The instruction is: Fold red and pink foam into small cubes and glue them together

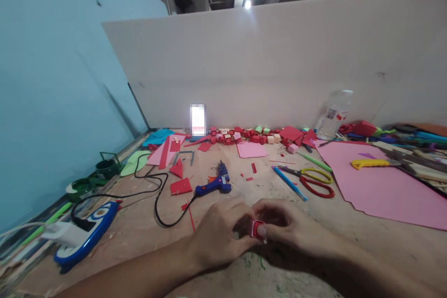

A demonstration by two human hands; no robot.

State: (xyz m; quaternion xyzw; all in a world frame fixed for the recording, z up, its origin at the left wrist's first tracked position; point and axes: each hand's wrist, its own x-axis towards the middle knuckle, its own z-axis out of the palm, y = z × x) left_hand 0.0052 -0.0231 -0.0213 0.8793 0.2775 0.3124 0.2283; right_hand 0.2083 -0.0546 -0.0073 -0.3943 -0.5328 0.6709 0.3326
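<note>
Between the fingertips of both hands is a small red and pink paper box (pixel 257 228). My left hand (pixel 225 226) grips it from the left, thumb below and fingers curled over the top. From the other side my right hand (pixel 284 223) presses its thumb against the red face. The fingers partly cover the box. A blue glue gun (pixel 213 185) lies beyond my left hand, its black cord running left. Past my right hand are scissors (pixel 314 181) with red and yellow handles and a blue pen (pixel 289 183).
Many small paper cubes (pixel 256 137) line the back board. Pink sheets (pixel 379 186) lie at right under a yellow-handled knife (pixel 372 163). A plastic bottle (pixel 333 116) and a lit phone (pixel 198 120) stand behind. At left sits a blue power strip (pixel 96 230). Red paper scraps (pixel 181 186) are scattered about.
</note>
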